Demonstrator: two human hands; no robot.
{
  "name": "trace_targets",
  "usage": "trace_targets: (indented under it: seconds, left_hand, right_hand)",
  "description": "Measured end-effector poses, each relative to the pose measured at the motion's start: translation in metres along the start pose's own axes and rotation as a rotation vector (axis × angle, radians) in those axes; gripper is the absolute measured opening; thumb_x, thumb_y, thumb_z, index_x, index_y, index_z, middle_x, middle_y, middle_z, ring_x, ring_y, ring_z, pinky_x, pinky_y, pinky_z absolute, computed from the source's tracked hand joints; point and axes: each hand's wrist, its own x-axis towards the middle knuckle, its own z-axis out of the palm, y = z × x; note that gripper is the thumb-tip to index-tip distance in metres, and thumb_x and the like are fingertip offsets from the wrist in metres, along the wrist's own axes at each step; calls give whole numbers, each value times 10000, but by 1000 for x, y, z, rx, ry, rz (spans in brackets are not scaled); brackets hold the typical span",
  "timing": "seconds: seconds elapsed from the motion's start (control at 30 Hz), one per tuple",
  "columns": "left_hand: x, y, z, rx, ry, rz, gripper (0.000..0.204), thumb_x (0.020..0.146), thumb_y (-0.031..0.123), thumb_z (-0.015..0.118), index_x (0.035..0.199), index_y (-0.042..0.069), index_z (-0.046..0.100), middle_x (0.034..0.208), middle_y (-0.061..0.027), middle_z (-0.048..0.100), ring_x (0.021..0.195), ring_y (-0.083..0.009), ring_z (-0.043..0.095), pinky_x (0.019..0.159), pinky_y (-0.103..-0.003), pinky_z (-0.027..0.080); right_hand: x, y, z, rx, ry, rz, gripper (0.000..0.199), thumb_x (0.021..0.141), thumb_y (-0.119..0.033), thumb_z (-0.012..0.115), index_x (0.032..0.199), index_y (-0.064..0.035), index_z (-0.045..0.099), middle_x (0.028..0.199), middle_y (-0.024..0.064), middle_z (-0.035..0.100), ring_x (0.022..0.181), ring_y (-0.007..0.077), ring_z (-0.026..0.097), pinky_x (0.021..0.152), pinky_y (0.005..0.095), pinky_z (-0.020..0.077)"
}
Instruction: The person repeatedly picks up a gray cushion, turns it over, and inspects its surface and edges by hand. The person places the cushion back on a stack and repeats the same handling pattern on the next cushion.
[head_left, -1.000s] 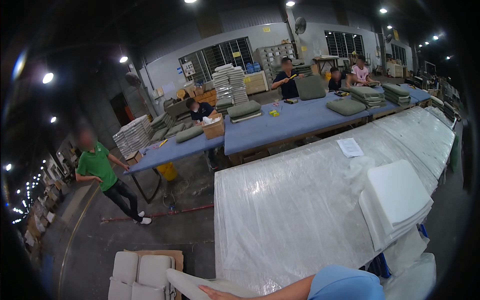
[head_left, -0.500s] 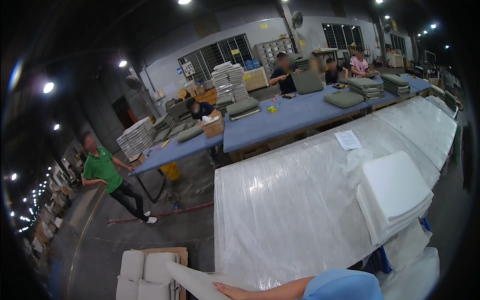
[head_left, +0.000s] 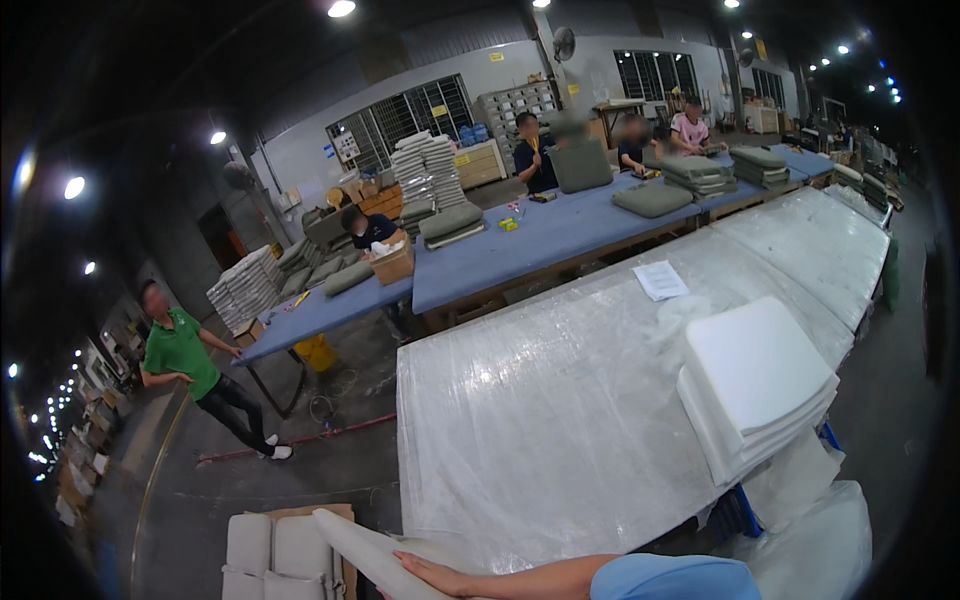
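Left hand flat on a white foam pad at the tabletop near edge, fingers spread, not gripping (right hand unseen). Probably light, soft, bendy; best gripped along one long edge.

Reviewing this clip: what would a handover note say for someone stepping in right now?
Hands: only one hand shows, at the lower edge, lying on a white foam pad; which hand it is and its grip are unclear.
Things: the pad slants beside a floor box holding more white pads. A stack of pads sits on the plastic-covered table, with a paper sheet further along.
Done: one stack on the table.
Left: the held pad is not on the table.
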Motion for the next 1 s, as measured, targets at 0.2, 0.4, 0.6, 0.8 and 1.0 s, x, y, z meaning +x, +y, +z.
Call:
trace_targets:
  seconds: [0.2, 0.4, 0.6, 0.8, 1.0]
  left_hand:
    - [-7, -7, -9, 10, -9, 16, 749, 1095, 567, 305, 1633, 46, 270, 1618, -187, 381, 1455, -346, 420, 1237, -452, 330]
    - [-14, -7, -26, -56, -55, 61, 785, 1089, 613, 214, 1628, 47, 288, 1621, -176, 380, 1488, -341, 373, 1266, -444, 285]
    - [-45, 16, -15, -164, -153, 34, 823, 1071, 635, 194, 1643, 47, 251, 1657, -170, 335, 1526, -345, 317, 1284, -458, 239]
    - [-45, 9, -66, -84, -77, 37, 811, 1075, 636, 273, 1671, 102, 141, 1699, -162, 239, 1544, -362, 280, 1277, -467, 227]
    - [-56, 8, -51, -179, 122, -70, 857, 1065, 668, 197, 1637, 33, 265, 1644, -188, 358, 1508, -350, 354, 1265, -468, 270]
  right_hand:
    - [-4, 1, 8, -65, 54, -2, 668, 1132, -486, 317, 1598, -9, 364, 1624, 196, 399, 1515, 292, 342, 1278, 376, 208]
    - [-11, 11, 29, -198, -58, -58, 693, 1129, -486, 295, 1627, -5, 288, 1680, 210, 289, 1574, 312, 226, 1300, 389, 124]
    - [-27, 41, 36, -298, -62, -30, 708, 1124, -485, 302, 1645, -11, 236, 1725, 200, 171, 1615, 316, 89, 1313, 409, 43]
    - [-31, 43, 55, -377, -116, 29, 673, 1128, -459, 306, 1657, -50, 237, 1733, 195, 157, 1618, 318, 82, 1314, 410, 33]
    - [-27, 80, 27, -465, -111, 76, 632, 1132, -451, 329, 1666, -122, 254, 1738, 172, 165, 1615, 324, 105, 1315, 413, 50]
